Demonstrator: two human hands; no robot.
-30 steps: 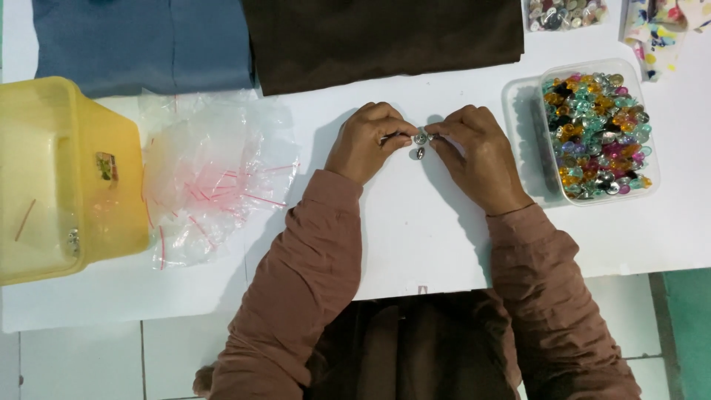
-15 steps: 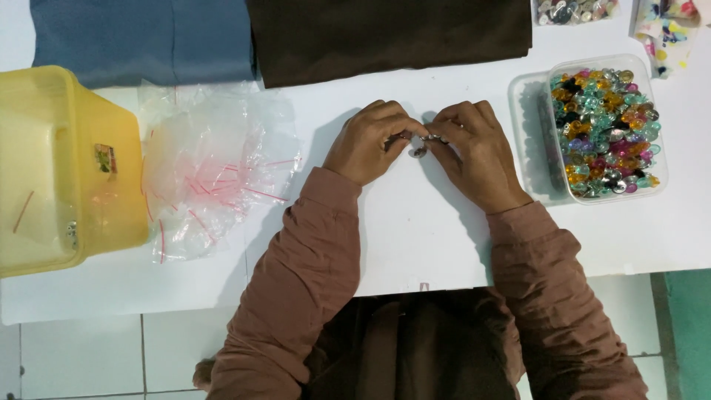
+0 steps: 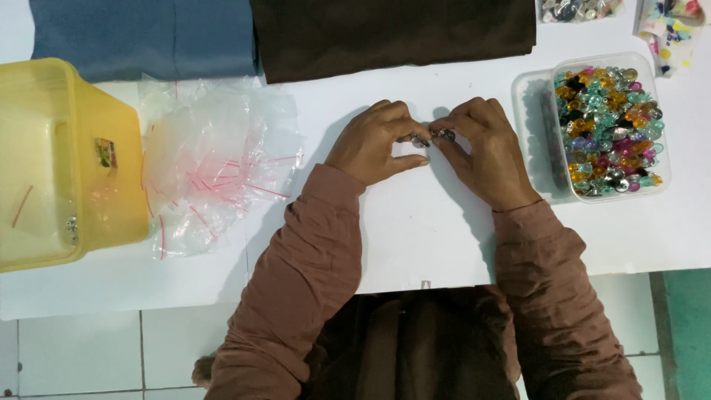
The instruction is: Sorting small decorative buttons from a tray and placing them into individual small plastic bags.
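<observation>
Metallic small pieces (image 3: 428,137) are pinched between the fingertips of the left hand (image 3: 374,142) and right hand (image 3: 485,152), just above the white surface (image 3: 415,230). Both grips are closed tight; a slip could send a piece rolling toward the clear tray of coloured beads (image 3: 609,127).

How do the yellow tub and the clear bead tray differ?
The yellow tub is opaque and looks the larger and deeper; the clear tray is see-through and shallow. The tub sits at the table's left edge and looks nearly empty, while the tray, to the right of the hands, is heaped with multicoloured beads. Both are plastic, open-topped and rest on the white table.
</observation>
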